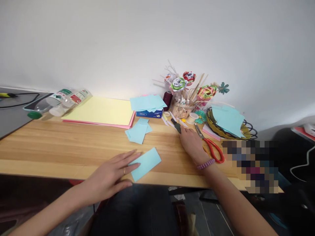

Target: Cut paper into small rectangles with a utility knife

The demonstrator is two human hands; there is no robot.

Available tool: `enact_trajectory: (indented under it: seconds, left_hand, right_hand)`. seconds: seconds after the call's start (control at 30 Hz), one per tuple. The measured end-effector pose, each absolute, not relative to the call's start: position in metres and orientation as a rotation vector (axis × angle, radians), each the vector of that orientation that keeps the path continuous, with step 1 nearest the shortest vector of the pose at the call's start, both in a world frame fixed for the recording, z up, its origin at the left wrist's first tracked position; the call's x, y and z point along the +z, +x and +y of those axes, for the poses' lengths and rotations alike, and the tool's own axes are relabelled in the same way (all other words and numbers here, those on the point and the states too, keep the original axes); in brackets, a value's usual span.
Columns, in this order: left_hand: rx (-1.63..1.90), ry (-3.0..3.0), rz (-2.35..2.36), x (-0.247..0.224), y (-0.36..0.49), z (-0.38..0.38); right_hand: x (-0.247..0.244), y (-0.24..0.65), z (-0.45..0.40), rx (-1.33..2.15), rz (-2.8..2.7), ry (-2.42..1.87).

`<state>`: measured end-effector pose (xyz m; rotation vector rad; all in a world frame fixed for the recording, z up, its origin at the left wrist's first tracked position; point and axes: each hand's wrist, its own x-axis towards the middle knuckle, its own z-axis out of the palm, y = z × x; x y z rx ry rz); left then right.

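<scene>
My left hand (pixel 115 172) lies with its fingers spread on a light blue paper rectangle (pixel 149 163) near the table's front edge; a ring is on one finger. My right hand (pixel 190 141), with a purple band at the wrist, is closed round the end of a dark, flat tool (pixel 175 125) whose type I cannot make out. Just right of that hand lie scissors with red-orange handles (pixel 214 151). Several blue paper pieces (pixel 139 131) overlap on the wood beyond my left hand.
Yellow and pink sheets (pixel 100 111) and plastic bottles (pixel 66 100) lie back left. Behind stand a blue box (pixel 149 113) under blue papers and a jar (pixel 181 108) of paper flowers. A basket (pixel 225 129) holds blue paper at right.
</scene>
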<state>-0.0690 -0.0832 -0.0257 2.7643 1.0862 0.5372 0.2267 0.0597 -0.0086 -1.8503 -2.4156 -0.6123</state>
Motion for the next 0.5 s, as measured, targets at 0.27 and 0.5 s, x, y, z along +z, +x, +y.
enact_trajectory:
  seconds: [0.27, 0.5]
  left_hand:
    - [0.496, 2.676, 1.085, -0.013, -0.054, -0.077]
    - [0.594, 2.721, 1.084, -0.023, -0.036, -0.070]
  right_hand:
    - [0.013, 0.231, 0.017, -0.676, -2.399, -1.845]
    - [0.006, 0.254, -0.065, -0.378, -2.464, -1.336]
